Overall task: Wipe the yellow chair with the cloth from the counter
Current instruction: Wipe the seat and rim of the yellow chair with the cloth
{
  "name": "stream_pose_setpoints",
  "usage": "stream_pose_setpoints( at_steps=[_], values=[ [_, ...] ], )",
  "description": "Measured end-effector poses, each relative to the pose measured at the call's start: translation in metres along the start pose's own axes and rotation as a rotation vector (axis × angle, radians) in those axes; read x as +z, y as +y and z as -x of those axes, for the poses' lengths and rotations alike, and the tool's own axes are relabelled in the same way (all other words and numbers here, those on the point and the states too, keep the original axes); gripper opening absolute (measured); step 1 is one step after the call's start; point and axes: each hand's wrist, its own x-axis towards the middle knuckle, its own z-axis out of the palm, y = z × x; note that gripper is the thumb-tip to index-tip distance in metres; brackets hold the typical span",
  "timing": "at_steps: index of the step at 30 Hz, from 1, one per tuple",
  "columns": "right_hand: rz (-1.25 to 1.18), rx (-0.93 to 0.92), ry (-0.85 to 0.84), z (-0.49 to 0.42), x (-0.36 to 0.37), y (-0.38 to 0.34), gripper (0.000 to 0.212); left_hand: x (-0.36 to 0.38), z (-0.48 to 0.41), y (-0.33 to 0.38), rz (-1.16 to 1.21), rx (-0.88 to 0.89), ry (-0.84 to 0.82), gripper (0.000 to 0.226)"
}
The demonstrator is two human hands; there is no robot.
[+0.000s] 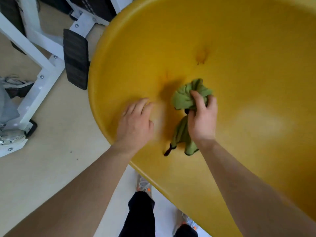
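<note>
Head view: right hand (202, 118) grips green cloth (185, 99) over yellow chair (239, 62).

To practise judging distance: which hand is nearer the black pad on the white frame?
Left. The left hand is by the yellow chair rim nearest the black pad; the right hand grips the green cloth farther across.

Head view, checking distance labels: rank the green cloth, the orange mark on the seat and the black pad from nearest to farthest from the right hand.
1. green cloth, gripped in the right hand.
2. orange mark, beyond it on the yellow chair.
3. black pad, far left, off the chair.
</note>
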Motion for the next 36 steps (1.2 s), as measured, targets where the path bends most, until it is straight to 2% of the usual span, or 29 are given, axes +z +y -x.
stream_pose_setpoints(
  at_steps=[3, 4, 6, 8, 9, 12, 15, 18, 19, 20, 21, 23, 24, 25, 26, 29, 31, 34, 36],
  values=[
    [0.203, -0.163, 0.365, -0.085, -0.018, -0.027, 0.059, -0.011, -0.061, 0.026, 0.115, 0.026, 0.066, 0.058],
    [0.324, -0.202, 0.434, -0.108, -0.017, -0.027, 0.058, -0.013, -0.080, 0.032, 0.119, 0.048, 0.084, 0.059],
    [0.509, -0.252, 0.442, -0.136, -0.002, -0.010, 0.053, -0.009, -0.108, 0.037, 0.084, 0.116, 0.087, 0.059],
    [0.594, -0.304, 0.375, -0.132, 0.026, 0.023, 0.051, 0.004, -0.121, 0.031, 0.024, 0.177, 0.071, 0.057],
    [0.589, -0.318, 0.290, -0.114, 0.043, 0.040, 0.053, 0.013, -0.122, 0.025, -0.010, 0.199, 0.054, 0.054],
    [0.511, -0.271, 0.011, -0.021, 0.082, 0.073, 0.057, 0.039, -0.103, 0.006, -0.060, 0.270, -0.016, 0.040],
    [0.528, -0.327, -0.143, 0.044, 0.088, 0.078, 0.057, 0.045, -0.079, -0.005, -0.053, 0.342, -0.056, 0.035],
    [0.559, -0.563, -0.289, 0.011, 0.072, 0.078, 0.067, 0.028, -0.077, -0.015, -0.015, 0.354, -0.004, 0.034],
    [0.580, -0.585, -0.290, -0.012, 0.062, 0.076, 0.067, 0.018, -0.081, -0.019, -0.011, 0.350, 0.022, 0.035],
    [0.603, -0.523, -0.243, -0.036, 0.050, 0.073, 0.065, 0.007, -0.086, -0.022, -0.009, 0.347, 0.046, 0.036],
    [0.617, -0.380, -0.129, -0.061, 0.037, 0.069, 0.062, -0.005, -0.092, -0.024, -0.010, 0.345, 0.062, 0.036],
    [0.537, 0.055, 0.191, -0.103, 0.014, 0.050, 0.056, -0.030, -0.099, -0.031, -0.051, 0.345, 0.075, 0.036],
    [0.452, 0.259, 0.297, -0.116, 0.013, 0.034, 0.058, -0.040, -0.100, -0.034, -0.072, 0.354, 0.086, 0.036],
    [0.375, 0.391, 0.354, -0.122, 0.021, 0.016, 0.060, -0.049, -0.101, -0.035, -0.086, 0.368, 0.107, 0.037],
    [0.303, 0.414, 0.359, -0.120, 0.035, -0.006, 0.061, -0.059, -0.101, -0.038, -0.105, 0.383, 0.140, 0.039],
    [0.162, 0.186, 0.155, -0.074, 0.098, -0.061, 0.057, -0.081, -0.099, -0.047, -0.151, 0.363, 0.307, 0.054],
    [0.208, 0.103, -0.043, -0.025, 0.118, -0.073, 0.057, -0.089, -0.101, -0.057, -0.152, 0.296, 0.369, 0.068],
    [0.350, -0.136, -0.284, 0.038, 0.113, -0.043, 0.048, -0.089, -0.100, -0.069, -0.087, 0.169, 0.311, 0.081],
    [0.436, -0.284, -0.440, 0.050, 0.100, -0.019, 0.050, -0.083, -0.096, -0.071, -0.058, 0.112, 0.265, 0.083]
  ],
)
